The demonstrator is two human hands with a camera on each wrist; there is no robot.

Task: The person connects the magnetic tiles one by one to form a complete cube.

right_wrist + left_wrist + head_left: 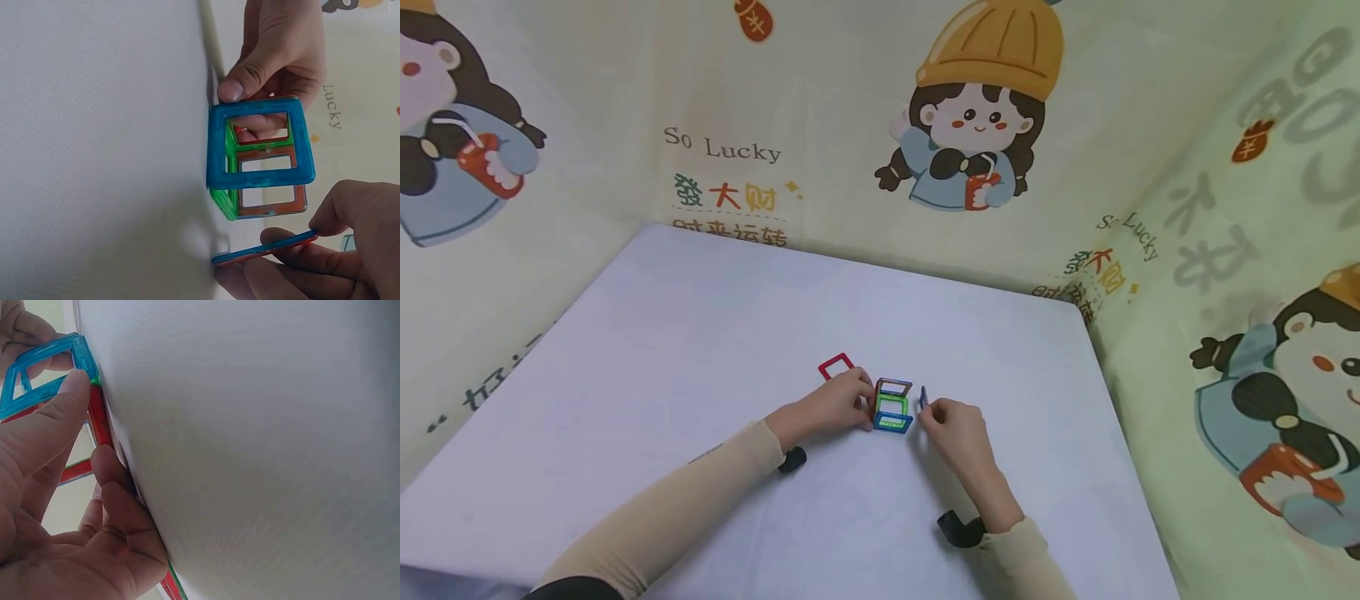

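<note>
A small box of magnetic tiles stands on the table, with a green tile (pixel 229 206) as its base. A blue tile (pixel 217 147) stands upright at the front, a brownish-red tile (pixel 300 199) at the back and a red tile (pixel 99 415) at the left. My left hand (pixel 838 402) holds the box at its left side, the thumb at the blue tile's corner. Just right of the box, apart from it, my right hand (pixel 957 427) pinches a loose magnetic tile (pixel 265 248) with blue and red edges, held on edge.
Another red tile (pixel 832 361) lies beyond my left hand, partly hidden by it. The white tabletop (pixel 715 333) stretches around, with printed cloth (pixel 842 125) hanging behind and at the sides.
</note>
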